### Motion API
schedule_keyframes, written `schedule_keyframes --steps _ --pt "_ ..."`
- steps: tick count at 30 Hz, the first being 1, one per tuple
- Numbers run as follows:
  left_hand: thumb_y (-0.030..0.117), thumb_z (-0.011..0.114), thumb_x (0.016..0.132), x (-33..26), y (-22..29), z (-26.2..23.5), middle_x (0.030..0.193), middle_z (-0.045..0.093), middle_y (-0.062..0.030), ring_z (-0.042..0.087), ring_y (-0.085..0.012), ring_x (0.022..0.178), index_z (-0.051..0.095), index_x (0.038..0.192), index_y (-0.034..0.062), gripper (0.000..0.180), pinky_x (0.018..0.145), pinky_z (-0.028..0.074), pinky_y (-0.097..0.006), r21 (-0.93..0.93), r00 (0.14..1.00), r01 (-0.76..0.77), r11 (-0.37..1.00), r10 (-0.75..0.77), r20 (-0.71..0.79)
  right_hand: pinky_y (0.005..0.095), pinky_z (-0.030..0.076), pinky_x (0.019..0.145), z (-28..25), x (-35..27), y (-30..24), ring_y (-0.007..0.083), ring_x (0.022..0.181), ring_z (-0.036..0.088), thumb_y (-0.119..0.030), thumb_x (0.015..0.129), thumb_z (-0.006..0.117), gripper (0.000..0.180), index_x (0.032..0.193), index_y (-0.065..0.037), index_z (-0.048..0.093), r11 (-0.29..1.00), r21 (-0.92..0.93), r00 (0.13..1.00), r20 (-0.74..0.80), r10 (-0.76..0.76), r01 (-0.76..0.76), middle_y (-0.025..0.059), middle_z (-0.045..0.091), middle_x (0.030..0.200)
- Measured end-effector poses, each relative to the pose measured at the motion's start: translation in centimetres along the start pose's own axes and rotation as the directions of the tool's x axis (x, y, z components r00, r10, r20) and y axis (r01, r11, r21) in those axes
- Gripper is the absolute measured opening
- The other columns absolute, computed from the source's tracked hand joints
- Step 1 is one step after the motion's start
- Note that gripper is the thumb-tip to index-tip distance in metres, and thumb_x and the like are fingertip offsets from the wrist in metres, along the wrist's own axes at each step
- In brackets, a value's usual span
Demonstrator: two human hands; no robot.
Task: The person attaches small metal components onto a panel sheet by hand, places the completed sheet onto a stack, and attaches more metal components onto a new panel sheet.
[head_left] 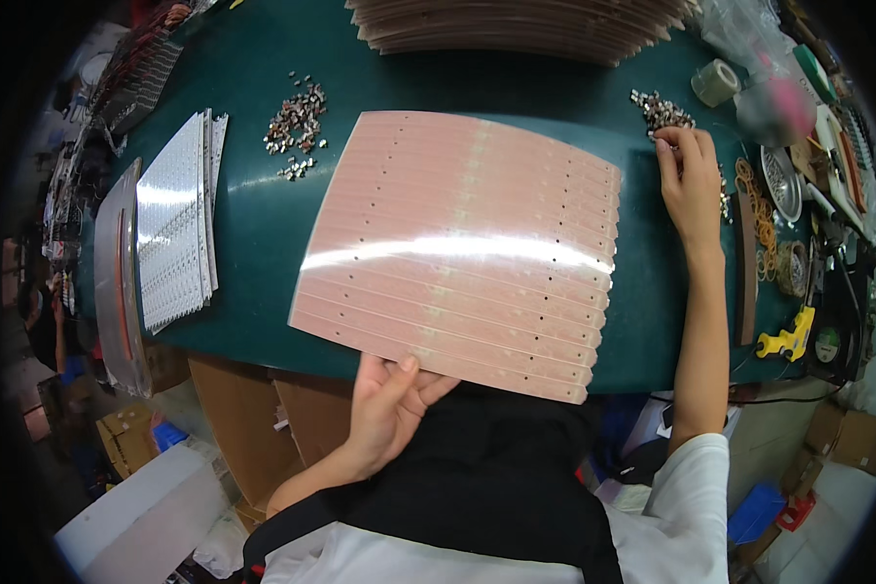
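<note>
A glossy pink panel (pixel 457 219), scored into strips and dotted with two rows of small holes, lies tilted slightly over the green table. My left hand (pixel 387 409) grips its near edge, thumb on top and fingers underneath. At the back right, my right hand (pixel 689 180) reaches down to a pile of small metal pieces (pixel 658 109). Its fingers are curled together at the pile's near side; whatever is between the fingertips is hidden. Another heap of such small metal pieces (pixel 299 117) sits left of the panel, out of reach of either hand.
A tall stack of similar panels (pixel 516 29) stands at the far edge. White perforated sheets (pixel 177 224) lie at the left. A tape roll (pixel 715 83), rubber bands (pixel 761 229), a metal dish (pixel 780 185) and a yellow glue gun (pixel 788 336) crowd the right side.
</note>
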State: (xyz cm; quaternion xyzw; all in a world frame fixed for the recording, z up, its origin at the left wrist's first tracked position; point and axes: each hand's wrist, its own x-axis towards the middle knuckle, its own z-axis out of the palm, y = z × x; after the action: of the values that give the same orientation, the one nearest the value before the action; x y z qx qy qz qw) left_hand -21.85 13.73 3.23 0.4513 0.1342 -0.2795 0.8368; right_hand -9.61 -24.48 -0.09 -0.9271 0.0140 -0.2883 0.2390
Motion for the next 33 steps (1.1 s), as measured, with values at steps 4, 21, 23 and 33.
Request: schedule_keyframes --steps 4,21,23,33 --pt "0.023 0.038 0.106 -0.3 1.5 0.0 0.144 0.044 -0.0219 0.052 -0.0366 0.127 0.018 0.148 0.0091 0.049 0.112 0.037 -0.046 0.170 0.894 0.325 0.930 -0.361 0.267 0.0227 0.050 0.068 -0.5 -0.6 -0.8 0.0091 0.078 0.063 -0.011 0.098 0.057 0.014 0.106 0.001 0.062 0.744 0.556 0.928 0.219 0.300 -0.371 0.0062 0.069 0.092" --pt "0.021 0.062 0.090 14.0 9.8 0.6 0.150 0.040 -0.0118 0.033 -0.0318 0.142 0.049 0.140 0.0109 0.052 0.116 0.025 -0.048 0.611 0.666 -0.554 -0.566 0.140 0.733 0.0261 0.045 0.066 2.7 0.7 -4.8 0.0124 0.072 0.052 -0.008 0.084 0.071 0.011 0.093 -0.002 0.072 0.946 0.279 0.962 0.258 0.091 -0.164 0.0032 0.059 0.084" --pt "0.024 0.061 0.091 14.9 9.3 -0.2 0.152 0.038 -0.0121 0.029 -0.0315 0.143 0.047 0.141 0.0112 0.054 0.118 0.023 -0.048 0.645 0.700 -0.557 -0.522 0.123 0.704 0.0260 0.046 0.066 2.9 0.7 -5.0 0.0131 0.072 0.053 -0.009 0.083 0.071 0.011 0.092 -0.003 0.072 0.942 0.281 0.959 0.262 0.108 -0.183 0.0038 0.060 0.084" --pt "0.030 0.057 0.093 15.6 8.3 -1.1 0.154 0.036 -0.0125 0.026 -0.0311 0.146 0.045 0.144 0.0109 0.056 0.120 0.018 -0.048 0.675 0.719 -0.543 -0.499 0.139 0.681 0.0269 0.047 0.067 2.8 0.6 -5.4 0.0146 0.073 0.056 -0.007 0.084 0.070 0.010 0.092 -0.002 0.072 0.954 0.261 0.966 0.245 0.085 -0.150 0.0048 0.060 0.086"
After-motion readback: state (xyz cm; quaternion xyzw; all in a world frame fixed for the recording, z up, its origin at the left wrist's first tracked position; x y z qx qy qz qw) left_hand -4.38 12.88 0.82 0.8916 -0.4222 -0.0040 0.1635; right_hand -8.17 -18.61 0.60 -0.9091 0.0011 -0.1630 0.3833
